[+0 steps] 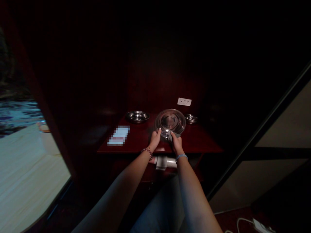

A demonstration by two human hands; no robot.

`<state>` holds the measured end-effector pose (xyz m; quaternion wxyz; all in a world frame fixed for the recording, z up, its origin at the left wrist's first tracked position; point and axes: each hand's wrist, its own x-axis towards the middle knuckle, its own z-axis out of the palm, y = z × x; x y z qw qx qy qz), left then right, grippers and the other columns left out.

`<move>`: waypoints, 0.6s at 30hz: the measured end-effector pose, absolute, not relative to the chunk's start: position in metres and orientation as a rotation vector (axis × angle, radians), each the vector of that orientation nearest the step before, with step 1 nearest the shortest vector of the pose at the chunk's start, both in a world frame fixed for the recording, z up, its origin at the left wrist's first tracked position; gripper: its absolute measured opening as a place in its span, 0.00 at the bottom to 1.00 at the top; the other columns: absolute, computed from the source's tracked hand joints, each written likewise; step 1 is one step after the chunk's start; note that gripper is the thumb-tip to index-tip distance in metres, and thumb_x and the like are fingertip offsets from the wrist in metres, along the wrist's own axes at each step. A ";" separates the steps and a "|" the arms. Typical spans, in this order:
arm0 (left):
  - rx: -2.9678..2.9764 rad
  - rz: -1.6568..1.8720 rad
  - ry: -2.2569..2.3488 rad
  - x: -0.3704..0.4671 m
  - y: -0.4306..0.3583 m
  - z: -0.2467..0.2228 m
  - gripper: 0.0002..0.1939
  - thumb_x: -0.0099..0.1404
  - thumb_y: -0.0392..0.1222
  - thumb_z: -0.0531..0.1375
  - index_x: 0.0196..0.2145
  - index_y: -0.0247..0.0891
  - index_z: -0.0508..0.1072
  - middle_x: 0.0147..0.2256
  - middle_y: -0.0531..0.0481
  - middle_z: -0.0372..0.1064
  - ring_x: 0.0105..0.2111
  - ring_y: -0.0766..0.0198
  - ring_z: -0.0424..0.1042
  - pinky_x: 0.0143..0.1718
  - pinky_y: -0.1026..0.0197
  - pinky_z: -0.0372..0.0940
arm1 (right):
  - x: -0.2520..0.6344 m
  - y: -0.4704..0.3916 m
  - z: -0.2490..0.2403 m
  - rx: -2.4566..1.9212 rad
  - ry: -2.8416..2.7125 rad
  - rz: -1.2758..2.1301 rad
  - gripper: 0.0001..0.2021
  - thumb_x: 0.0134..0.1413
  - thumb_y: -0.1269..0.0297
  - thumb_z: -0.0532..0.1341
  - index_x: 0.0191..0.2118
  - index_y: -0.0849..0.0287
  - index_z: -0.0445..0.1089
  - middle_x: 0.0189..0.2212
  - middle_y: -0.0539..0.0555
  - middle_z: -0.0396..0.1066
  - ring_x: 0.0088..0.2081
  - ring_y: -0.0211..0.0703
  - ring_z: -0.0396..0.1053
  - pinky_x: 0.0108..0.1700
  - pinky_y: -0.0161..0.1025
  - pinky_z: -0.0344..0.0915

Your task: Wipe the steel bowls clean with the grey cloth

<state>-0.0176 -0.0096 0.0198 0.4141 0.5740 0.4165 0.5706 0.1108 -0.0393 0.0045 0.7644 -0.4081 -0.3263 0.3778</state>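
Observation:
A round, shiny metal plate (170,118) is tilted toward me above the dark red shelf (136,142). Its near left rim is pinched in my left hand (155,139), thumb on the upper face. My right hand (176,141) is closed at the near right rim, with a grey cloth (170,135) between its fingers and the plate. The fingers under the plate are hidden. Behind and to the left stands a shallow metal bowl (137,116). Smaller metal bowls (191,118), seemingly stacked, sit behind the plate on the right.
A pixelated pale sheet or screen (119,135) lies at the shelf's left. On the back wall is a white socket (184,102). Below the shelf is a white cylindrical object (166,162). A pale table (26,168) stands left; a power strip (262,226) lies on the floor.

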 end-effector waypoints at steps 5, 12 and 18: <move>1.338 1.588 1.040 -0.022 -0.006 0.020 0.29 0.67 0.61 0.50 0.32 0.31 0.76 0.28 0.42 0.75 0.33 0.55 0.75 0.35 0.59 0.68 | 0.109 -0.039 0.004 -0.925 -0.761 0.742 0.19 0.41 0.57 0.70 0.39 0.64 0.78 0.36 0.56 0.80 0.39 0.44 0.76 0.45 0.38 0.69; 1.291 1.482 0.770 -0.017 -0.014 0.026 0.24 0.59 0.52 0.64 0.48 0.33 0.76 0.45 0.42 0.78 0.54 0.55 0.71 0.59 0.53 0.61 | 0.114 -0.038 -0.001 -0.995 -0.873 0.705 0.20 0.43 0.53 0.68 0.38 0.66 0.78 0.36 0.58 0.80 0.39 0.46 0.76 0.45 0.40 0.69; 1.185 1.270 0.866 -0.018 -0.017 0.025 0.18 0.54 0.51 0.68 0.35 0.32 0.80 0.34 0.43 0.80 0.47 0.51 0.76 0.55 0.51 0.66 | 0.113 -0.039 0.001 -0.988 -0.947 0.648 0.21 0.46 0.51 0.66 0.40 0.64 0.77 0.40 0.58 0.80 0.44 0.48 0.75 0.48 0.41 0.68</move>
